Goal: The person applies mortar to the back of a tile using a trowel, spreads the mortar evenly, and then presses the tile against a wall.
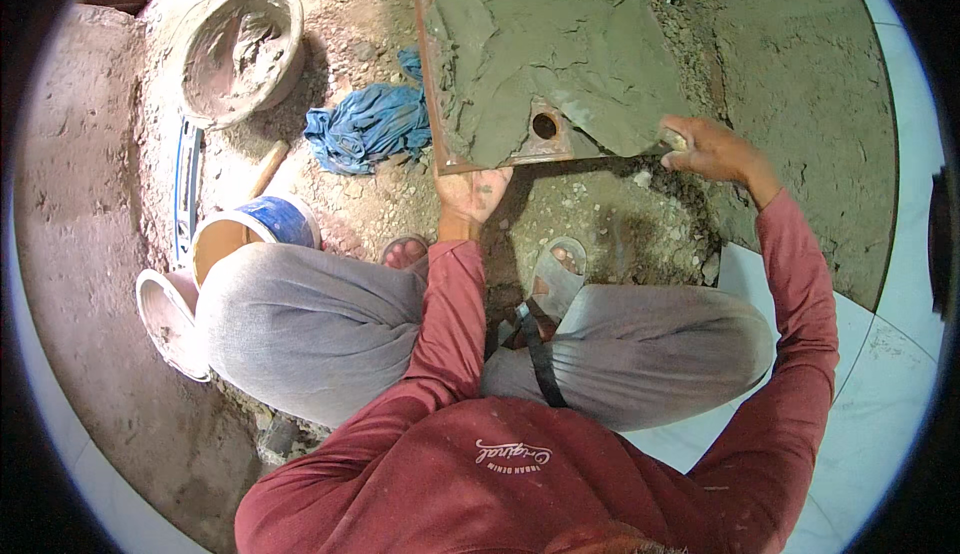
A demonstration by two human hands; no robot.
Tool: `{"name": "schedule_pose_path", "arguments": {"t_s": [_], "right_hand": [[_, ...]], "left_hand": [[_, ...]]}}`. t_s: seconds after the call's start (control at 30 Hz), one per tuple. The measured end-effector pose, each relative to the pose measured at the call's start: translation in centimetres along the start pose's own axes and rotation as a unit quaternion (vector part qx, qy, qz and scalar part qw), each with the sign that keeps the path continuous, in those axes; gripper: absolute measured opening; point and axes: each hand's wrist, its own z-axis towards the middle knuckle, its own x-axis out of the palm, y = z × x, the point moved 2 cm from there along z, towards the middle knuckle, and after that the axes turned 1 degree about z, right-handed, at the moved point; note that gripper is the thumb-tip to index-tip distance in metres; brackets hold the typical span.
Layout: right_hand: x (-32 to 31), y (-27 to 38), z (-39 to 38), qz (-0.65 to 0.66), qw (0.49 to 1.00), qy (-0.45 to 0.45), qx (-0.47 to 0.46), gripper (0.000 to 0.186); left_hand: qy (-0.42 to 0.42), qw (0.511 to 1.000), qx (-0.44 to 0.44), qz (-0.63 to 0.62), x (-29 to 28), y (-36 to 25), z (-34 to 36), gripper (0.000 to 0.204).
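A large rectangular tile point(520, 164) with a reddish-brown edge is tilted up in front of me, its upper face spread with wet grey mortar point(560, 34). Near its close edge a round dark hole point(545, 126) shows, with a bare patch around it. My left hand point(472, 192) is palm up at the near left corner, supporting the edge, its fingers hidden under the tile. By the near right corner my right hand point(708, 149) is closed on what looks like a trowel handle point(674, 139). The mortar-smeared blade is hard to tell from the mortar.
A mortar-caked basin point(292, 64) stands far left. Near it lie a blue rag point(370, 126), a level point(187, 189) and a wooden handle point(268, 168). Beside my left knee are a blue-and-white bucket point(285, 219) and a tipped pail point(165, 324). Pale floor tiles point(890, 364) lie right.
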Motion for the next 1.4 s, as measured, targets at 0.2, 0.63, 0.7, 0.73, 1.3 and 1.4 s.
{"name": "schedule_pose_path", "arguments": {"t_s": [0.2,0.63,0.7,0.73,1.3,1.4], "right_hand": [[0.5,0.1,1.5,0.250,0.960,0.021,0.124,0.031],[-1.8,-2.1,-3.0,-0.021,0.998,-0.034,0.048,0.041],[1.4,-1.7,-4.8,0.029,0.994,-0.103,0.012,0.038],[3.1,0.5,-5.0,0.067,0.993,-0.091,0.046,0.037],[10.3,0.2,-9.9,-0.102,0.972,-0.199,-0.077,0.040],[7.9,0.9,-7.7,0.001,0.969,-0.228,-0.091,0.045]], "left_hand": [[-0.012,1.000,-0.003,0.001,0.8,0.3,-0.1,0.057],[-0.001,1.000,-0.011,0.009,0.0,0.0,-0.2,0.057],[0.019,0.999,-0.024,0.018,0.6,0.2,-0.2,0.058],[0.031,0.998,-0.026,0.037,0.9,-0.2,-0.5,0.059],[0.029,0.986,-0.017,0.165,2.7,0.5,-1.3,0.059],[0.042,0.987,-0.037,0.151,1.5,1.3,-0.8,0.060]]}}
